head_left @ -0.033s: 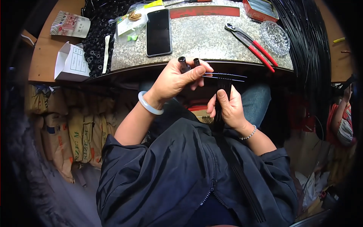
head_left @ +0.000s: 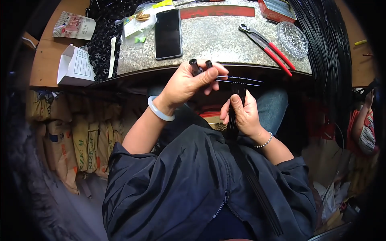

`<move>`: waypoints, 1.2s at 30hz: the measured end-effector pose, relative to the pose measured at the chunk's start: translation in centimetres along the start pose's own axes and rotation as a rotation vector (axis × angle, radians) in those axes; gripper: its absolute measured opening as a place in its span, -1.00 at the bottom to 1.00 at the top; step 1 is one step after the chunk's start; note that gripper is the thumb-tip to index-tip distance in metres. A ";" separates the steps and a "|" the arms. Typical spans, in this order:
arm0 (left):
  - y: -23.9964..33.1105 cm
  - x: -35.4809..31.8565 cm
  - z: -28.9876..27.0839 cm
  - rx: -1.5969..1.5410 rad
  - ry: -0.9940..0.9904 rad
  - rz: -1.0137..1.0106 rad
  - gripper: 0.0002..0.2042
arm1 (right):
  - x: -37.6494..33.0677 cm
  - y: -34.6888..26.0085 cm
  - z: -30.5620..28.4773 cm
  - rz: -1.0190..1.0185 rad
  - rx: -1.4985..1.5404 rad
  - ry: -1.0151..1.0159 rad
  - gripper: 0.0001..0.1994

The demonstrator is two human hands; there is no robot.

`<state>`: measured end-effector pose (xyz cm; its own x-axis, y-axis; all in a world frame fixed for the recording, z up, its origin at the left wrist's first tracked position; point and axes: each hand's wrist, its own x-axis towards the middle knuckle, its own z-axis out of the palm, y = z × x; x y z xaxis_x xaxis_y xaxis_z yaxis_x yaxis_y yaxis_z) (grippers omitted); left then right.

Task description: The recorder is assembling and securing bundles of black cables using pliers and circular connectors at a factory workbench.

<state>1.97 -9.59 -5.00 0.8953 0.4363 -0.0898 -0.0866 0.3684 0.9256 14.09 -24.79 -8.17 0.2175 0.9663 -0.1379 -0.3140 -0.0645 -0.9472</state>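
Observation:
My left hand is closed round black tubular parts; one tube end and a thinner one stick up past the thumb. Two thin pale wires run out from these fingers to the right. Along the wires sit the tips of a bundle of thin black rods, like umbrella ribs. My right hand grips that bundle upright, thumb in front. The rods' long lower ends trail down over my dark jacket. How the wires pass through the tips is too small to tell.
On the speckled tabletop lie a phone, red-handled cutters, a glass dish and a red tin. A white box and small black parts are at left. Long black rods hang at right.
My left hand and the wires have shifted very slightly to the right. Both grips look the same.

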 end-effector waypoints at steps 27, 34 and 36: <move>-2.3 2.9 0.2 -0.305 0.095 -0.047 -0.57 | 1.6 0.2 -0.4 -0.012 0.039 0.034 -0.66; -2.8 3.0 0.1 -0.333 0.069 -0.093 -0.66 | 1.6 0.4 -0.5 -0.009 0.048 0.030 -0.66; -2.6 2.8 0.3 -0.367 0.068 -0.065 -0.70 | 1.5 0.3 -0.4 -0.004 0.053 0.029 -0.66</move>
<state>4.89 -9.57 -7.57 0.8739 0.4516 -0.1798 -0.1926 0.6613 0.7249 14.73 -23.42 -8.77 0.2458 0.9587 -0.1432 -0.3610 -0.0465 -0.9314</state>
